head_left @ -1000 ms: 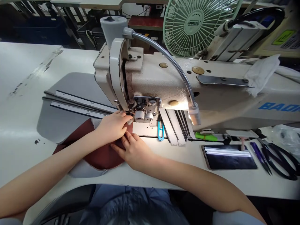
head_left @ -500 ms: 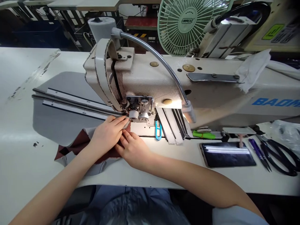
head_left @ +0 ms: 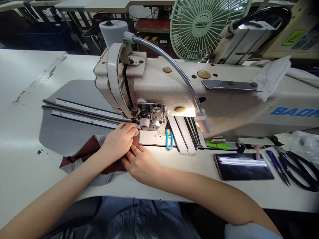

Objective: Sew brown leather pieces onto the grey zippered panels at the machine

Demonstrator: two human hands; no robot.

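Note:
A maroon fabric piece with a grey backing (head_left: 87,149) lies folded at the front of the sewing machine (head_left: 171,93), its right end close by the needle area. My left hand (head_left: 118,140) presses down on this fabric beside the presser foot, fingers bent and close together. Just below and to the right, my right hand (head_left: 142,166) pinches the fabric's near edge, with its fingertips partly hidden. The needle is out of sight behind the machine head. Long grey strips with white and dark edges (head_left: 84,118) run leftward from under the machine head.
Blue thread snips (head_left: 169,138) lie right of the needle area, beside white strips with black lines (head_left: 183,136). Further right are a green-handled tool (head_left: 218,145), a phone (head_left: 244,167), a purple pen-like tool (head_left: 277,166) and black scissors (head_left: 299,167). A green fan (head_left: 203,25) stands behind.
My right hand has drawn slightly down from my left, so more maroon fabric shows between them. The whole view has shifted a little; the machine sits slightly further right.

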